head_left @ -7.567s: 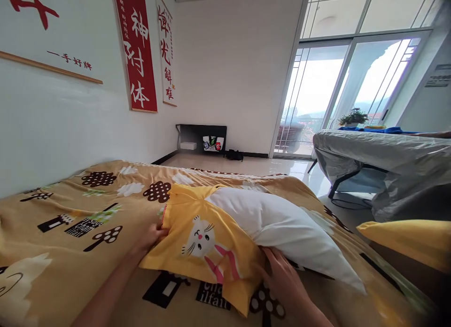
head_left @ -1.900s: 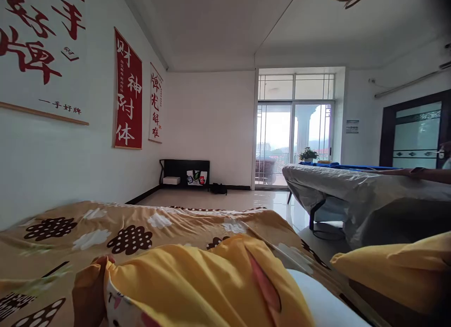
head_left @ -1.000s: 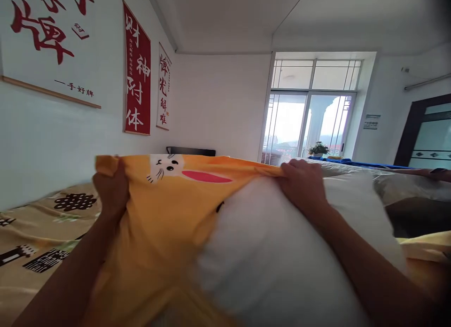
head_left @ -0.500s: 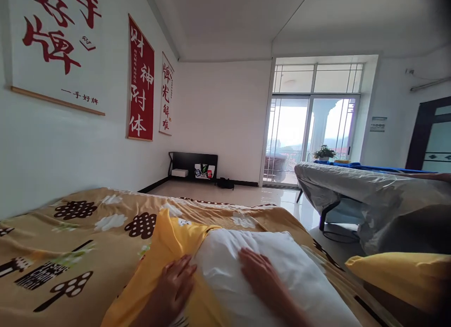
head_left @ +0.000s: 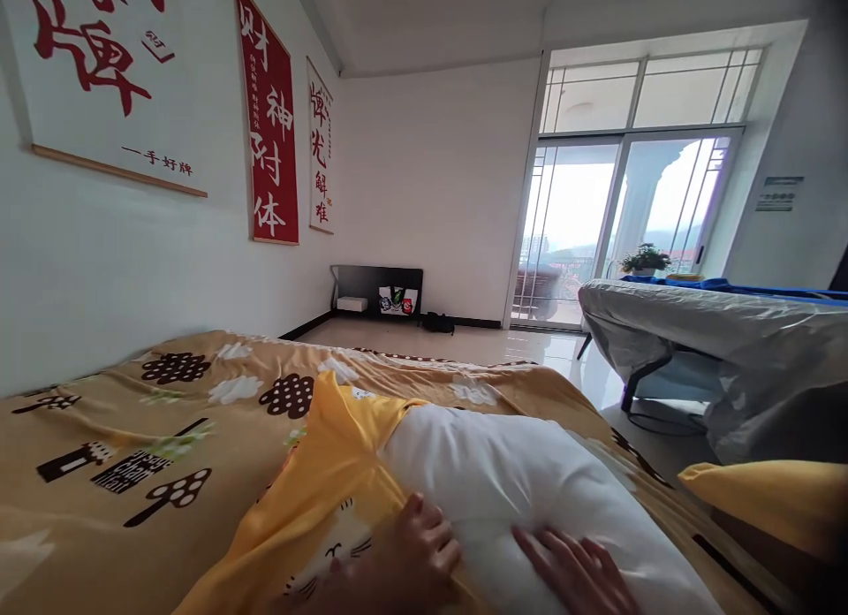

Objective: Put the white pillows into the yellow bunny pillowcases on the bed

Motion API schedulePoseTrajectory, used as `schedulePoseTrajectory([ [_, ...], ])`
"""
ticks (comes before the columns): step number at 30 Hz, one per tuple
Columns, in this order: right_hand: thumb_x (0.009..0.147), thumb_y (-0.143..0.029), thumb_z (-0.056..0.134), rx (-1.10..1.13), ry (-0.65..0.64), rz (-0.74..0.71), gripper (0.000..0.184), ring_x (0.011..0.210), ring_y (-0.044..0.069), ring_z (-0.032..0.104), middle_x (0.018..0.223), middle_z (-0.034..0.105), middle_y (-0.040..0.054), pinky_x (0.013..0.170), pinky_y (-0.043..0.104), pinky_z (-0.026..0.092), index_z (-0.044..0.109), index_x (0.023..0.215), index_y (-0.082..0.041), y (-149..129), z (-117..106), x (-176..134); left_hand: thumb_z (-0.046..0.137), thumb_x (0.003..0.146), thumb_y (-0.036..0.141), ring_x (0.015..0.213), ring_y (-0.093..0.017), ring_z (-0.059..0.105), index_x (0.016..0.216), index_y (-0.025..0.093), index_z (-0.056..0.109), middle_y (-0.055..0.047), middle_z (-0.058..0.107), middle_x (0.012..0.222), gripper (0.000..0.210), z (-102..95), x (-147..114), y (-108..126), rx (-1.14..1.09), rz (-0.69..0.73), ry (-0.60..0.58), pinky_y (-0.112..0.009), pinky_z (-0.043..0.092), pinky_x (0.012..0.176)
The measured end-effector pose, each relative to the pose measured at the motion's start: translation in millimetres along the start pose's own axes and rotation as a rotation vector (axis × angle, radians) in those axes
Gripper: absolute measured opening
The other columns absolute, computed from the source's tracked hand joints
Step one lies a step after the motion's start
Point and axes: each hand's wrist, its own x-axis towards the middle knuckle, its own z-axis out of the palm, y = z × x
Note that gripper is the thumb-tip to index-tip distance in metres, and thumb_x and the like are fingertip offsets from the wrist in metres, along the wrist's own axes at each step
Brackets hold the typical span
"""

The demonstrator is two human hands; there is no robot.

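A plump white pillow (head_left: 490,465) lies on the bed, partly inside a yellow pillowcase (head_left: 298,500) printed with a cat face. My left hand (head_left: 420,549) is curled closed on the edge of the pillowcase, where it meets the pillow. My right hand (head_left: 576,571) rests on the white pillow with its fingers stretched out and apart, its lower part cut off by the frame. Under both lies a tan patterned blanket (head_left: 132,421).
Another yellow cushion or pillow (head_left: 768,500) sits at the right edge. Beyond the bed stands a table wrapped in plastic (head_left: 702,319), with a potted plant (head_left: 644,260) behind it. A low black shelf (head_left: 371,284) is by the far wall.
Both hands have moved nearer to me along the pillow. My left hand has shifted right and curled onto the pillowcase edge. The view has turned slightly left and down.
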Motion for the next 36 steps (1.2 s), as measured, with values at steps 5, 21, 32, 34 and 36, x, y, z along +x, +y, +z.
schedulePoseTrajectory([
  [5, 0.084, -0.031, 0.055, 0.124, -0.038, -0.031, 0.053, 0.075, 0.019, 0.065, 0.086, 0.070, 0.0011, 0.077, 0.032, 0.047, 0.046, 0.136, -0.027, 3.9, -18.9, 73.9, 0.060, 0.085, 0.024, 0.078, -0.015, 0.052, 0.077, 0.018, 0.052, 0.002, 0.058, 0.076, 0.013, -21.7, 20.4, -6.8, -0.046, 0.088, 0.033, -0.033, 0.033, 0.077],
  [21, 0.060, 0.002, 0.038, 0.502, -0.513, 0.111, 0.062, 0.091, 0.020, 0.057, 0.096, 0.066, 0.0050, 0.083, 0.033, 0.042, 0.066, 0.108, -0.025, 8.6, 16.6, 91.5, 0.040, 0.090, 0.012, 0.078, -0.016, 0.055, 0.080, 0.022, 0.060, -0.001, 0.062, 0.079, 0.024, 45.8, -73.2, 49.6, 0.293, -0.332, 0.545, -0.034, 0.038, 0.083],
  [32, 0.057, 0.004, 0.039, 0.512, -0.578, 0.202, 0.055, 0.083, 0.017, 0.057, 0.086, 0.063, 0.0016, 0.070, 0.026, 0.033, 0.067, 0.094, -0.025, 18.4, 13.5, 120.2, 0.052, 0.090, 0.031, 0.071, -0.016, 0.048, 0.105, 0.021, 0.058, -0.001, 0.061, 0.082, 0.018, 38.9, -60.9, 21.7, 0.293, -0.096, 0.025, -0.032, 0.028, 0.063],
  [34, 0.057, 0.005, 0.039, 0.515, -0.563, 0.201, 0.057, 0.083, 0.017, 0.056, 0.087, 0.063, 0.0013, 0.070, 0.026, 0.032, 0.067, 0.097, -0.025, 17.6, 14.0, 122.1, 0.051, 0.091, 0.030, 0.073, -0.017, 0.049, 0.100, 0.019, 0.059, -0.003, 0.062, 0.082, 0.017, 43.3, -66.8, 15.7, 0.286, -0.084, 0.036, -0.033, 0.030, 0.067],
  [36, 0.058, 0.004, 0.039, 0.521, -0.563, 0.192, 0.057, 0.084, 0.017, 0.056, 0.086, 0.064, 0.0013, 0.070, 0.027, 0.032, 0.067, 0.098, -0.025, 14.1, 14.9, 122.2, 0.050, 0.091, 0.029, 0.073, -0.018, 0.050, 0.089, 0.018, 0.060, -0.003, 0.061, 0.079, 0.016, 48.1, -70.6, 10.7, 0.256, -0.042, 0.142, -0.034, 0.032, 0.073],
])
